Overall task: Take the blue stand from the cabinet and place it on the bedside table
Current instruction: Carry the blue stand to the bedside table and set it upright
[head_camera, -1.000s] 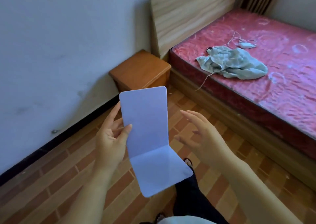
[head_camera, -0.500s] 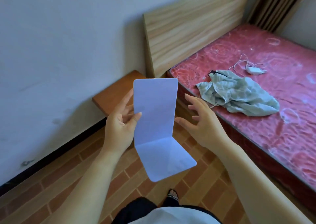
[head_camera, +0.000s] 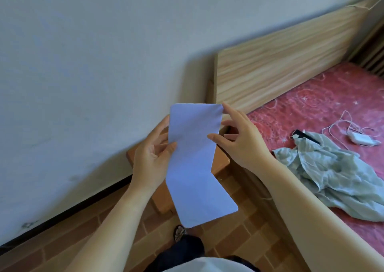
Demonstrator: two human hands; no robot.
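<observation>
The blue stand (head_camera: 194, 157) is a thin, pale blue bent sheet held upright in front of me, its lower flap angled toward me. My left hand (head_camera: 152, 157) grips its left edge, thumb on the front. My right hand (head_camera: 239, 140) pinches its right edge, thumb on the front and fingertips at the top corner. The orange wooden bedside table (head_camera: 220, 161) stands directly below and behind the stand, against the wall beside the bed; most of its top is hidden by the stand and my hands.
A bed with a red mattress (head_camera: 324, 105) and a light wooden headboard (head_camera: 280, 63) fills the right side. On it lie a pale green cloth (head_camera: 336, 178) and a white charger with cable (head_camera: 361, 138). A white wall lies left, brick-pattern floor below.
I have come closer to the bedside table, which now sits right under the stand. My right hand, open and apart before, has taken hold of the stand's right edge.
</observation>
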